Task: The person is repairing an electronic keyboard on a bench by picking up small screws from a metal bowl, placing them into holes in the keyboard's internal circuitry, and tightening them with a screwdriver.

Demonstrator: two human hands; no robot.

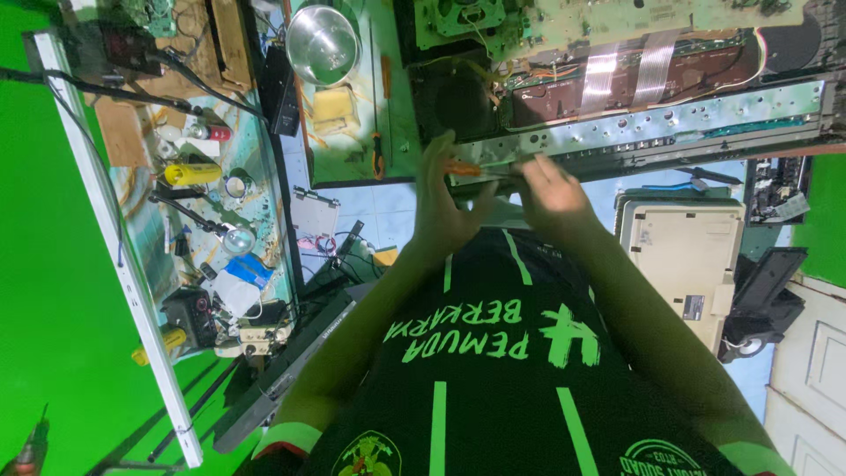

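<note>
Both my hands are raised to the front edge of an opened electronic device. My left hand [443, 198] grips an orange-handled screwdriver [464, 167], which lies sideways with its shaft pointing right. My right hand [552, 189] has its fingers pinched around the far end of that shaft, right against the long perforated metal rail [670, 123] of the device. Behind the rail lie a brown circuit board with two flat ribbon cables [617, 75] and a green circuit board [608, 22]. The screwdriver tip is hidden by my right fingers.
A steel bowl [322, 40], a yellow sponge [335, 106] and a small orange screwdriver [378, 154] lie on the green mat at left. A cluttered shelf holds a yellow bottle [190, 173] and a blue pack [251, 269]. A beige casing [683, 256] sits at right.
</note>
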